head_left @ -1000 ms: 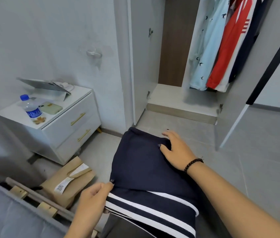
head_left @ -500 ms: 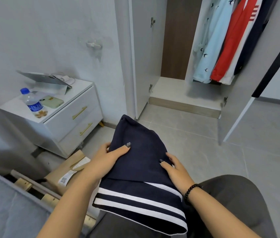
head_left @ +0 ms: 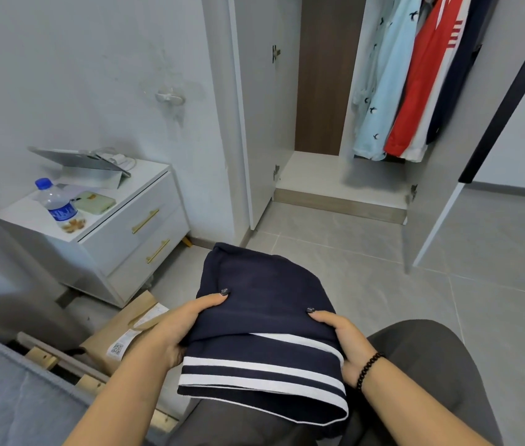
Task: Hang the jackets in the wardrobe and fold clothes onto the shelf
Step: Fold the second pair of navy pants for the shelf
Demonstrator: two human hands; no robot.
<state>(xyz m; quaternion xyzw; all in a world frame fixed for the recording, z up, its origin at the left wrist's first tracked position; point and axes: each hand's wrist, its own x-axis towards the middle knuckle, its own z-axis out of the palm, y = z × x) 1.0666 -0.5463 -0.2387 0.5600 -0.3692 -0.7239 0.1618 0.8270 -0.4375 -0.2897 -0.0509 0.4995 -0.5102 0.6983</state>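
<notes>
Folded garment (head_left: 264, 320): matt navy knit cloth, white stripes. Nightstand (head_left: 119, 233): smooth white finish, brass-look metal handles. Floor (head_left: 367, 272): matt grey tile. Box (head_left: 122, 333): brown cardboard.

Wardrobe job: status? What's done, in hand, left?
Done: light blue shirt and red jacket hang in the wardrobe. In hand: folded navy garment on the lap, gripped by left hand and right hand. Left: placing it on the shelf, not yet done.

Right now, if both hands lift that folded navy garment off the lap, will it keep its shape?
Probably not unaided. The folded navy garment is soft cloth, so unsupported edges would likely droop. The left hand and right hand grip opposite sides, which should keep the folds together. It looks light.
</notes>
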